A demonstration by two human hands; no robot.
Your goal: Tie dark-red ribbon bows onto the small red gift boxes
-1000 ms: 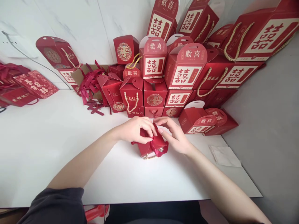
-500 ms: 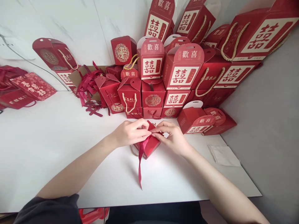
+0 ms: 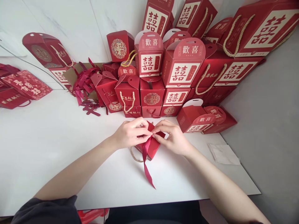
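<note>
A small red gift box [image 3: 154, 148] sits on the white table in front of me, partly covered by my hands. Over its top runs a dark-pink ribbon [image 3: 146, 155], one tail of it hanging down onto the table. My left hand [image 3: 135, 133] pinches the ribbon at the top of the box. From the other side my right hand [image 3: 171, 137] pinches it too, thumb and fingertips meeting the left ones. Whatever knot or loop lies between the fingertips is hidden. A gold rope handle [image 3: 136, 157] loops out from the box's left side.
Several red gift boxes [image 3: 150, 67] with rope handles are stacked along the wall. A heap of ribbons [image 3: 87, 79] spills from an open carton at the back left. Flat red boxes [image 3: 25, 85] lie farther left. A folded white tissue [image 3: 223, 154] lies near the right edge.
The ribbon's hanging tail has swung to the right. More of the gold rope handle shows. Both hands keep their pinch at the box top, and the view has shifted slightly.
</note>
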